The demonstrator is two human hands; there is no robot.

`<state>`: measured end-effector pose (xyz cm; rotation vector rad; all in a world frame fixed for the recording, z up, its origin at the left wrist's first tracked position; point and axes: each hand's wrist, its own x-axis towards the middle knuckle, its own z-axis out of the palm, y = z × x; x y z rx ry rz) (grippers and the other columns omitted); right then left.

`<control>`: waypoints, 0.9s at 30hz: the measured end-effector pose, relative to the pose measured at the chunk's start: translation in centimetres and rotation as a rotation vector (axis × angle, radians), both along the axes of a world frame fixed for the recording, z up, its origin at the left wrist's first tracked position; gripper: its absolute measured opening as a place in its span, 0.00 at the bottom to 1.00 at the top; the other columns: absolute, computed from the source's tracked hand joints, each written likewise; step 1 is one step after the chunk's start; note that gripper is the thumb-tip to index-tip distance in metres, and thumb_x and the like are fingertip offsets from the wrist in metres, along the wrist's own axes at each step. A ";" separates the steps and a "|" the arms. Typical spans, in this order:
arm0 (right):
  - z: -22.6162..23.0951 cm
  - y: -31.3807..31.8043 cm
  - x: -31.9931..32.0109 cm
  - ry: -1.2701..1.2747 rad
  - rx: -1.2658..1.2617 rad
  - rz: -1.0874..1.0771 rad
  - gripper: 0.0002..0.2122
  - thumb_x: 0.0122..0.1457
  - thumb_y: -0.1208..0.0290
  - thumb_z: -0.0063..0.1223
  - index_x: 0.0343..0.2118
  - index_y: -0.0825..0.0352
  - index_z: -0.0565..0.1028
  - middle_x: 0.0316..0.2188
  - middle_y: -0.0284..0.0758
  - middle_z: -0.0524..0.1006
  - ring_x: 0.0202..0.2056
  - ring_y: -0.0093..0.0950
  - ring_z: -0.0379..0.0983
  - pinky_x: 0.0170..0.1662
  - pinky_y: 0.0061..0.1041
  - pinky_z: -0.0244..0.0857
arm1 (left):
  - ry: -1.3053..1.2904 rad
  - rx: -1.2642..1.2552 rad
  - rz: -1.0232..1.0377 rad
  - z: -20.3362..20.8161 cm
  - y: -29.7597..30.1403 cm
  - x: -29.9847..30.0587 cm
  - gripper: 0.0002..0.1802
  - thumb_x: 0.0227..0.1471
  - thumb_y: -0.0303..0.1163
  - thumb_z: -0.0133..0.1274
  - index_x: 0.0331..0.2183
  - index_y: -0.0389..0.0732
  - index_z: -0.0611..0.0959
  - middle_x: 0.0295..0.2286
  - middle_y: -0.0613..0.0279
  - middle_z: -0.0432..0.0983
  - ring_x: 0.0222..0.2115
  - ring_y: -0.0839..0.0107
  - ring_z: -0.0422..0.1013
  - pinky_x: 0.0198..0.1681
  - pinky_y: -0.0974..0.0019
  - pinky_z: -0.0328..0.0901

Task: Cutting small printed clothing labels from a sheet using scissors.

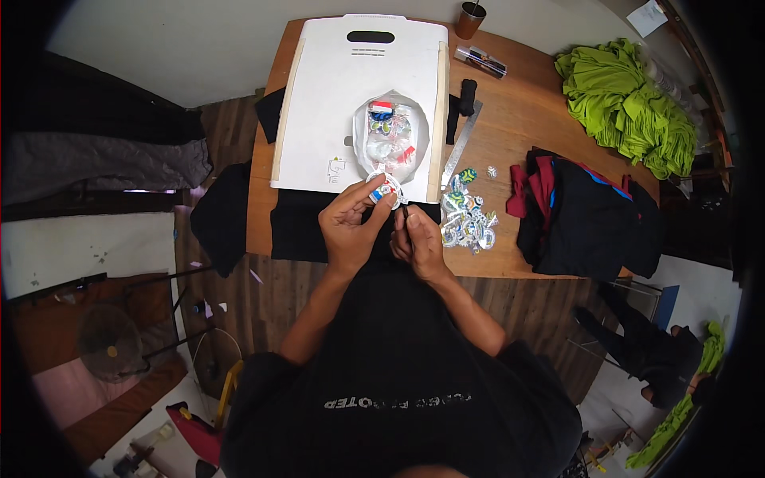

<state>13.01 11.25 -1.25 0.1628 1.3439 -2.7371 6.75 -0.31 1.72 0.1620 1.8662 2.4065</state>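
My left hand [348, 227] pinches a round white decal [382, 191] with red and blue print between thumb and fingers. Close beside it, my right hand [420, 243] is closed around a thin dark tool [405, 213]; its tip reaches the decal's right edge, and its kind cannot be made out. Just beyond both hands, an open clear plastic bag [417, 151] holds several printed pieces and scraps. The bag lies on a white board [319, 103] with a slot handle. Right of my hands is a loose heap of shiny cut-out decals [468, 223].
Along the board's right side lie a metal ruler [464, 143] and a black roll [468, 95]. Further back are a small box [480, 61] and a brown cup [470, 20]. Green cloth [625, 107] and a black-and-red garment [586, 211] occupy the right. Another person [649, 354] is at far right.
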 end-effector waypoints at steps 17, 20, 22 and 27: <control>0.1 0.7 0.2 -0.038 0.005 0.059 0.16 0.69 0.57 0.35 0.34 0.66 0.65 0.12 0.24 0.55 0.12 0.13 0.46 0.16 0.16 0.44 | -0.005 -0.042 -0.023 0.1 -0.3 -0.2 0.18 0.48 0.13 0.56 0.44 0.26 0.79 0.36 0.55 0.77 0.35 0.78 0.72 0.39 0.78 0.67; 0.1 0.6 0.2 -0.034 0.007 0.050 0.16 0.69 0.57 0.35 0.33 0.66 0.65 0.12 0.24 0.55 0.12 0.13 0.46 0.16 0.16 0.44 | -0.012 -0.044 -0.023 0.1 -0.2 -0.2 0.18 0.49 0.13 0.56 0.45 0.27 0.79 0.37 0.55 0.77 0.35 0.78 0.72 0.39 0.78 0.67; -0.2 0.6 0.3 -0.038 0.006 0.046 0.16 0.69 0.57 0.35 0.33 0.66 0.65 0.12 0.24 0.55 0.12 0.13 0.46 0.16 0.16 0.43 | -0.016 -0.044 -0.023 0.2 -0.2 -0.2 0.18 0.49 0.13 0.56 0.45 0.27 0.79 0.37 0.55 0.77 0.35 0.78 0.72 0.39 0.78 0.67; -0.5 0.4 0.4 -0.034 0.000 0.034 0.16 0.69 0.57 0.34 0.33 0.66 0.65 0.12 0.24 0.55 0.12 0.13 0.46 0.16 0.16 0.43 | -0.008 -0.036 -0.023 0.1 -0.2 -0.2 0.18 0.49 0.13 0.57 0.45 0.27 0.79 0.37 0.55 0.77 0.35 0.78 0.72 0.39 0.77 0.67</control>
